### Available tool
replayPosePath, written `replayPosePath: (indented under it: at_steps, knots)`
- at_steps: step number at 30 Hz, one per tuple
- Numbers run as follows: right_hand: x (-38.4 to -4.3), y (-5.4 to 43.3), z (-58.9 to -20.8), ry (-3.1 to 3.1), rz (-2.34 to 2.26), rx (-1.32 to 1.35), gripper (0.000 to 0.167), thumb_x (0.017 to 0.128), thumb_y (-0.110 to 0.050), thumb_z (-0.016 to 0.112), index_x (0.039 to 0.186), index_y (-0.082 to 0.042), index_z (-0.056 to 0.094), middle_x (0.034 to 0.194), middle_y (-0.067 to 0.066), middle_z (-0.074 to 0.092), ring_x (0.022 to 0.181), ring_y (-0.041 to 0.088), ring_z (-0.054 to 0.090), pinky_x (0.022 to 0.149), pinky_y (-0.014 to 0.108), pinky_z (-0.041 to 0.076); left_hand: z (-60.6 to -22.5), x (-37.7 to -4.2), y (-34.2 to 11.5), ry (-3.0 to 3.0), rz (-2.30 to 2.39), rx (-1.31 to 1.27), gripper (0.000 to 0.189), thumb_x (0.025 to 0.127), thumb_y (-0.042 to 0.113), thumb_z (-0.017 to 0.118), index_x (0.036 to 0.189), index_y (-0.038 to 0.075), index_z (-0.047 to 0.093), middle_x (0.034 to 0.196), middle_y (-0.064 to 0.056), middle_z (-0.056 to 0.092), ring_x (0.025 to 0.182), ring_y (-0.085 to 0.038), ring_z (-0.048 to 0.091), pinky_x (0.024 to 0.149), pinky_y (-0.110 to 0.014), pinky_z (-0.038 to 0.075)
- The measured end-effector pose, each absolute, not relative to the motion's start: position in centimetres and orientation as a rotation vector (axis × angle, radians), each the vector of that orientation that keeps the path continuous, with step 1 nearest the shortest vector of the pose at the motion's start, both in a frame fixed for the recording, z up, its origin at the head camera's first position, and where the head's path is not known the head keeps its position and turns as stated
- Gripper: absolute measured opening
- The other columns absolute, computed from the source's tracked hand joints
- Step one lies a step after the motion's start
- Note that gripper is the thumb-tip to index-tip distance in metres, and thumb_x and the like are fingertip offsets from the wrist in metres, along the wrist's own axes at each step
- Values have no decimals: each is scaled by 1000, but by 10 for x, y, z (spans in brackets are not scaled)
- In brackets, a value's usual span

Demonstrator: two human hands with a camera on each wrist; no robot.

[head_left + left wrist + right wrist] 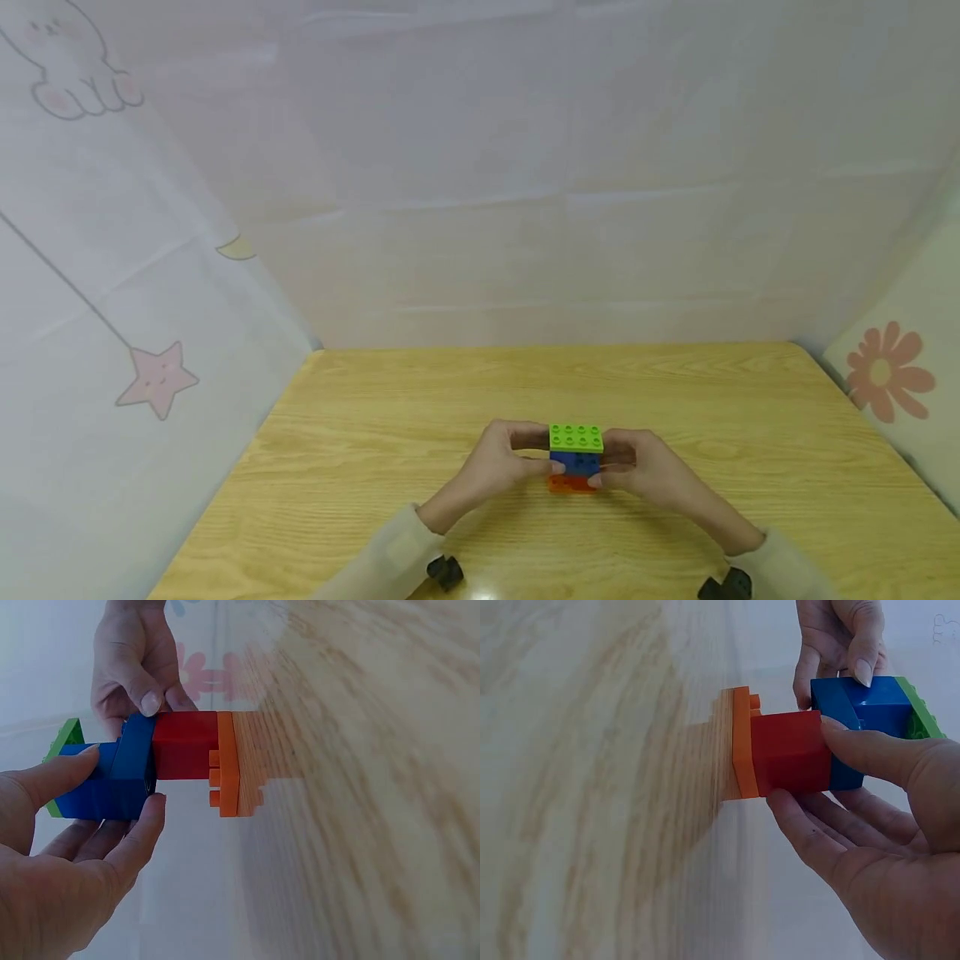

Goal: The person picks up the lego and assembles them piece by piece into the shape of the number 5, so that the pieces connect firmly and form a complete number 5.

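Note:
A stack of toy building bricks stands upright on the table between both hands. At its base lies a flat orange brick (229, 780), touching the wood, with part of its studs uncovered. On that sits a red brick (789, 750), then blue bricks (120, 796), topped by a flat lime green brick (576, 438). My left hand (504, 460) grips the blue bricks from the left, thumb on the near face and fingers behind. From the right, my right hand (651, 468) holds the red brick near its joint with the blue, thumb in front, fingers behind.
The wood-grain table (360, 425) extends around the stack. Pale printed cloth (465, 167) hangs behind it and along both sides. Small black devices (446, 572) sit at the two wrists, by the light sleeves (397, 550).

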State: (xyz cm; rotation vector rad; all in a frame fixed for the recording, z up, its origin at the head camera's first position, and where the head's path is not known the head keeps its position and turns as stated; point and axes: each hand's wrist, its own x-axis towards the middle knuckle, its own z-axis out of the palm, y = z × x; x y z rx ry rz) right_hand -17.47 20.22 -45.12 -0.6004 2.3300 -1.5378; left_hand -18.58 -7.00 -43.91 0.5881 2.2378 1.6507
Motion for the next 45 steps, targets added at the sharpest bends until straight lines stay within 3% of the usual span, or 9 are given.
replayPosePath:
  at_steps: [8, 16, 22, 30, 37, 45]
  knots:
    - [-174, 201, -452, 2291, -1566, -582, 40, 91, -19, 84, 123, 0, 69, 122, 19, 75, 114, 31, 75, 90, 30, 63, -438, -187, -72, 2251, 1620, 592, 35, 89, 28, 86, 123, 29, 78, 120, 5, 79, 118, -15, 72, 106, -47, 56]
    - [-176, 201, -453, 2332, -1507, -603, 44, 94, -22, 81, 129, -1, 66, 126, 17, 73, 119, 34, 73, 92, 30, 63, -437, -187, -75, 2249, 1621, 591, 35, 90, 27, 86, 124, 28, 79, 122, 3, 79, 120, -17, 71, 107, -47, 56]
    - [-175, 201, -449, 2349, -1502, -599, 44, 95, -23, 80, 130, -1, 65, 127, 17, 72, 120, 35, 72, 93, 30, 62, -436, -189, -74, 2261, 1633, 612, 35, 91, 25, 84, 126, 27, 78, 122, 3, 79, 120, -17, 71, 114, -57, 50]
    - [-174, 200, -447, 2337, -1511, -539, 47, 95, -27, 80, 132, -2, 66, 127, 16, 72, 119, 31, 72, 93, 30, 62, -433, -192, -74, 2250, 1644, 592, 35, 91, 24, 85, 126, 25, 78, 120, 1, 80, 116, -20, 74, 102, -42, 60]
    - [-179, 199, -443, 2354, -1506, -514, 48, 95, -30, 80, 130, -1, 68, 125, 14, 74, 113, 26, 73, 90, 30, 63, -429, -200, -78, 2213, 1682, 585, 38, 90, 25, 85, 127, 23, 78, 120, 0, 80, 113, -18, 75, 103, -41, 59]
    - [-187, 194, -440, 2295, -1608, -483, 52, 99, -31, 76, 137, 2, 63, 127, 19, 72, 114, 27, 72, 90, 32, 63, -432, -216, -83, 2023, 1827, 500, 48, 96, 21, 79, 141, 6, 67, 129, -16, 75, 112, -25, 77, 96, -38, 63]
